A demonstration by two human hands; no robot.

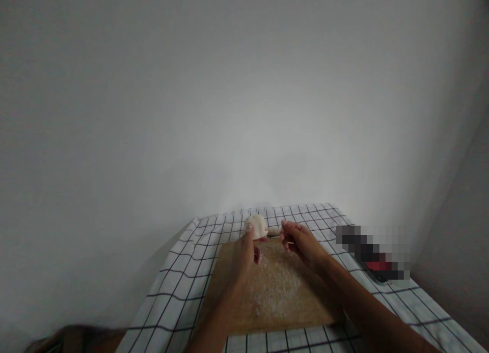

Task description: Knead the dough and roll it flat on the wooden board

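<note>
A pale, flat round of dough [256,226] is held up over the far part of a wooden board [275,312]. My left hand [248,251] is closed on it, the thumb lying across its near face. To the right, a short gap away, my right hand [298,238] hovers with its fingers curled and the fingertips pressed together. Whatever may be in that pinch is too small to make out. Between the hands, at the board's far edge, a pale rod-like piece [273,232] shows, partly hidden by the dough and the right hand.
White flour [271,292] is scattered over the board. Under it, a white cloth with dark grid lines [179,281] covers the table. A dark item, partly pixelated [376,271], lies at the right edge. A plain wall [244,98] rises behind.
</note>
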